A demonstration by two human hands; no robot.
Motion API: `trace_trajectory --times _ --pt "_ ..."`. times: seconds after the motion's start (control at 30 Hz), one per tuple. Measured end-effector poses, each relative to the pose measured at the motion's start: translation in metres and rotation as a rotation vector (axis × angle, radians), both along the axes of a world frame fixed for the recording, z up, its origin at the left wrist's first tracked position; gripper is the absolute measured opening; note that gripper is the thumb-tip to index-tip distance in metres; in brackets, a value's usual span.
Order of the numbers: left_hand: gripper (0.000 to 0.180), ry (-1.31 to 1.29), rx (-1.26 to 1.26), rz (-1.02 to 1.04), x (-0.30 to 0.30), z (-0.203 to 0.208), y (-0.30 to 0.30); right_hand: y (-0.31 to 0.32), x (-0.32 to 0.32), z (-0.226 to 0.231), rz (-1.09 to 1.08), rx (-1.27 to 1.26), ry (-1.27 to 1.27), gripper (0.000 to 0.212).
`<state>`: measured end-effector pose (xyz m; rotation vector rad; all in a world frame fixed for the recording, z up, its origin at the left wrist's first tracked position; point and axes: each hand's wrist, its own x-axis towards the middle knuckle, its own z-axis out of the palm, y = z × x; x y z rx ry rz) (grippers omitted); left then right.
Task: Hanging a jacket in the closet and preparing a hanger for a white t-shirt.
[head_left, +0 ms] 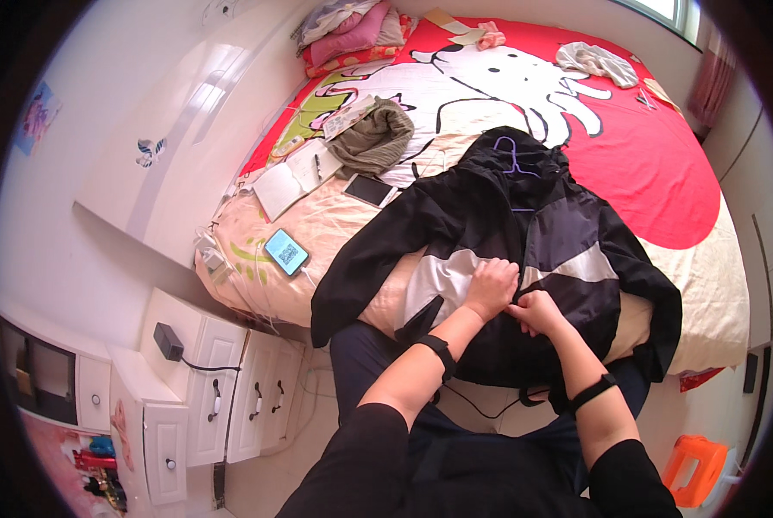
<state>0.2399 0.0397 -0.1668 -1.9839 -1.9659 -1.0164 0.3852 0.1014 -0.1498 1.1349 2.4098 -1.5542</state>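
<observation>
jacket | hood pointing away | long axis near-to-far

There are, on one jacket, one left hand, one right hand and, toward twelve o'clock, one purple hanger, with two black wristbands around seven and five, one lit phone at nine, and one dark phone, one open notebook and one pen toward ten.
</observation>
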Motion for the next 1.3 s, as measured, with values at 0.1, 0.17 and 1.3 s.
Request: trace_trajectory --times 0.1,0.17,1.3 --pt "0.009 -0.025 0.000 -0.019 -0.008 0.007 0.009 0.000 -0.004 -0.002 -0.025 -0.002 -0.040 0.043" --pt "0.009 0.007 -0.036 -0.030 -0.018 0.010 0.012 0.002 -0.008 -0.001 -0.033 -0.036 -0.021 0.042" --pt "0.014 -0.336 -0.354 0.268 -0.048 -0.026 0.081 0.025 -0.034 -0.003 -0.300 0.310 0.002 0.054"
